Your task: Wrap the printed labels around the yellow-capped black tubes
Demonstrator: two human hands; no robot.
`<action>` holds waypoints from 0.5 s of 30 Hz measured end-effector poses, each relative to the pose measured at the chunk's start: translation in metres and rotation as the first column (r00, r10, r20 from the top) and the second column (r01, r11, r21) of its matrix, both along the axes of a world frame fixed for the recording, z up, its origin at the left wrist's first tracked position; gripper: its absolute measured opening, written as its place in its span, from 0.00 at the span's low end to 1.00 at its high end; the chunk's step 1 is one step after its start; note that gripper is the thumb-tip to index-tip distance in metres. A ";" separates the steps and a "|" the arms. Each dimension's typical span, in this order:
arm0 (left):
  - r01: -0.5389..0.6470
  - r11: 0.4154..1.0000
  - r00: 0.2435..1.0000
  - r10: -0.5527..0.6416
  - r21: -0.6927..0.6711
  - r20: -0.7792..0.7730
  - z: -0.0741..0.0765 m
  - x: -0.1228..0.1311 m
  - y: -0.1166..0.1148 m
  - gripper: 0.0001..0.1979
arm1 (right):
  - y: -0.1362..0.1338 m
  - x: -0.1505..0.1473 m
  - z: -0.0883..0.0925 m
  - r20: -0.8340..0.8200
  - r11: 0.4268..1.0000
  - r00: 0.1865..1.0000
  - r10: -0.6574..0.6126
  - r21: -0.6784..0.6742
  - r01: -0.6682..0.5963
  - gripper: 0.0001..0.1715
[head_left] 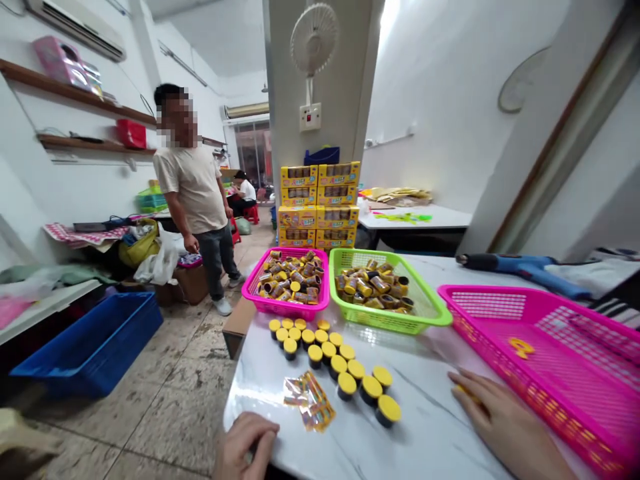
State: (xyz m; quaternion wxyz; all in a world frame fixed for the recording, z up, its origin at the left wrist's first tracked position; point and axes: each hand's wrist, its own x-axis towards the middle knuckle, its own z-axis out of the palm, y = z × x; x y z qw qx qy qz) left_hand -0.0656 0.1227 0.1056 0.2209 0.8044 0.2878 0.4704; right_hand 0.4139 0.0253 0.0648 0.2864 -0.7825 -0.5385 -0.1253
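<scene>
Jars (329, 350) with flat yellow tops and dark sides stand upright in loose slanting rows on the white marbled desk (425, 427), 6 o'clock from view centre, some touching. Shiny printed labels (316, 403) lie overlapping on the desk, at the 7 o'clock side of the jars. Left hand (247, 445) at 7 o'clock, by the desk's near edge, fingers curled in, nearest the labels; inside of the grasp is hidden, cannot tell if it holds anything. Right hand (505, 421) at 4 o'clock, back up, between the jars and the large pink basket (565, 367). Yellow bit (471, 395) shows under its fingers, mostly covered; cannot tell whether gripped or only touched.

Large pink basket is also at 4 o'clock, yellow curved piece (521, 348) lying in it. Green basket (385, 323) at 4 o'clock too, closer to centre, holds jumbled small cylinders (379, 284). Small pink basket (285, 309) at 7 o'clock, just beside the green one, has similar cylinders. Blue heat gun (523, 265) lies at 3 o'clock. Stacked yellow boxes (337, 217) and a fan (314, 40) above them, 12 o'clock. Blue crate (107, 353) on the floor (165, 407), 8 o'clock. Person in a pale T-shirt (193, 190) stands at 10 o'clock.
</scene>
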 end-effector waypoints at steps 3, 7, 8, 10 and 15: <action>-0.036 0.999 0.999 0.036 0.001 0.009 -0.002 0.002 -0.002 0.08 | -0.003 -0.005 0.010 0.010 1.000 1.000 0.018 -0.025 -0.018 0.26; -0.001 0.998 0.999 0.003 0.065 -0.032 -0.004 0.004 -0.001 0.08 | 0.000 -0.005 0.011 0.003 1.000 1.000 0.012 -0.002 -0.012 0.26; 0.008 0.997 0.999 -0.004 0.082 -0.047 -0.005 0.004 0.000 0.08 | 0.001 -0.005 0.010 -0.002 1.000 1.000 0.010 0.013 -0.010 0.26; 0.007 0.994 0.998 -0.001 0.106 -0.060 -0.005 0.004 0.001 0.08 | 0.002 -0.005 0.009 -0.015 1.000 1.000 0.013 0.025 -0.013 0.25; -0.012 0.994 0.999 0.017 0.111 -0.044 -0.009 0.006 0.001 0.07 | 0.001 -0.007 0.010 -0.035 1.000 0.999 0.008 0.005 -0.008 0.23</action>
